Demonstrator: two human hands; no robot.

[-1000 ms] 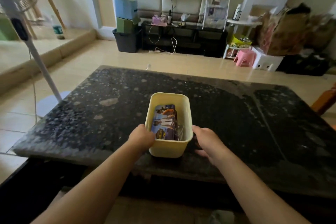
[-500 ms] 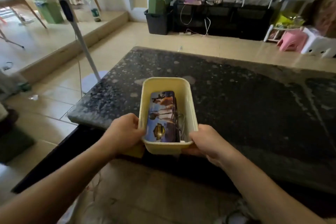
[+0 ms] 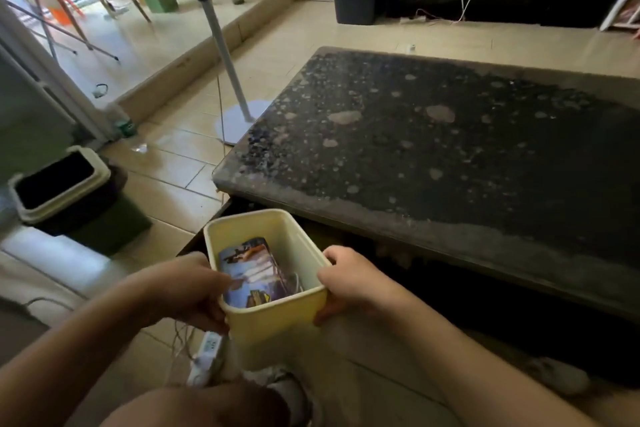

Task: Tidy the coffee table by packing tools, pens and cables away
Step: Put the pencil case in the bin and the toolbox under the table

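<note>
The tub [image 3: 277, 319] has left the speckled stone table [image 3: 450, 149] and is now below its edge. My left hand [image 3: 188, 288] and right hand [image 3: 349, 282] clamp its smooth yellow plastic walls; a glossy printed case [image 3: 252, 270] lies inside.

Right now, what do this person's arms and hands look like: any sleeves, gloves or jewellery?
The left hand and the right hand are bare: no gloves, and no rings on the fingers that show. Both forearms are bare too, with no sleeves, watch or bracelet as far as the picture reaches.
</note>
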